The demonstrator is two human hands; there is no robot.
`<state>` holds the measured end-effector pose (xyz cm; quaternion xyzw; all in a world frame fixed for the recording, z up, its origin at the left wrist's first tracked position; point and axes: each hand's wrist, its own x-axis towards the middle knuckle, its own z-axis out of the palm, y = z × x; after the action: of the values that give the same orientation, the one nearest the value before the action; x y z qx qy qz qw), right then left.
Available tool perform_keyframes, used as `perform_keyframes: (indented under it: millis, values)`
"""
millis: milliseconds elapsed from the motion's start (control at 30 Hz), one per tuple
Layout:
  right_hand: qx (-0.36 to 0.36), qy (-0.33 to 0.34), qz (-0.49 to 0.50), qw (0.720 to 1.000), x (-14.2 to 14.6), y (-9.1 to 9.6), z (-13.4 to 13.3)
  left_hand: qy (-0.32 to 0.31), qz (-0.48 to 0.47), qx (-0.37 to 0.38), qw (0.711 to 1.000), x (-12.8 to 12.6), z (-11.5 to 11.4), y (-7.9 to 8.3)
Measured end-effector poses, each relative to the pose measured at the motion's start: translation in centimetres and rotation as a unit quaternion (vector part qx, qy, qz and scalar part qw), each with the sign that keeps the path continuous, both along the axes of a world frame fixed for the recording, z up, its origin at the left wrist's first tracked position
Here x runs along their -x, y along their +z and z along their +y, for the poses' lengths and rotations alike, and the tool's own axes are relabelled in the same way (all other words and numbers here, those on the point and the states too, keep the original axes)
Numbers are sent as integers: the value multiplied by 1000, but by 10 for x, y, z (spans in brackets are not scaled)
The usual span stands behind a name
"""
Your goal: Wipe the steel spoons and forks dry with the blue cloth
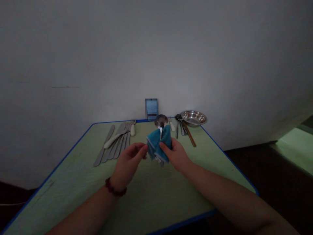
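Note:
My right hand (177, 153) is closed around a blue cloth (153, 141) with a pale edge, thumb on the near side. Wrapped in the cloth is the handle of a large metal spoon (161, 120), upright with its round, shiny bowl on top. The lower end of its handle shows just under the cloth. My left hand (130, 161), with a dark red band at the wrist, pinches the cloth's left edge between thumb and fingers. Both hands are above the middle of the green table (156, 195).
Several knives (105, 147) and forks (132, 127) lie at the left. Towards the back right are a white-handled utensil (172, 125), several spoons (177, 125), wooden chopsticks (190, 134) and a metal bowl (194, 118). A blurred tablet-like device (151, 109) leans against the wall.

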<state>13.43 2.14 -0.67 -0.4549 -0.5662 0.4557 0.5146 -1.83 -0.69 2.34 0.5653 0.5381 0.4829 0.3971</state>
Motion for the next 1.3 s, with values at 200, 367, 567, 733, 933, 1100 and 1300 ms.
perform_keyframes:
  millis: [200,367,567,733,933,1100,1300]
  values:
    - [-45,28,-127,990,2,5,-9,-3,-10,17,1000,1,0,3]
    - [-75,29,-181,980,2,6,-12,-10,-27,42,999,-1,1,1]
    - [-88,35,-208,973,4,5,-12,-15,-55,61,997,-1,2,-1]
    - [-85,36,-219,971,4,5,-13,-3,-29,58,998,-1,2,0]
    - [-80,51,-206,974,6,3,-16,-29,-1,71,997,0,2,1]
    - [-93,58,-208,972,6,-1,-17,-29,-22,84,996,0,3,-2]
    - [-99,60,-226,967,8,0,-19,-26,-66,95,993,-2,2,-2]
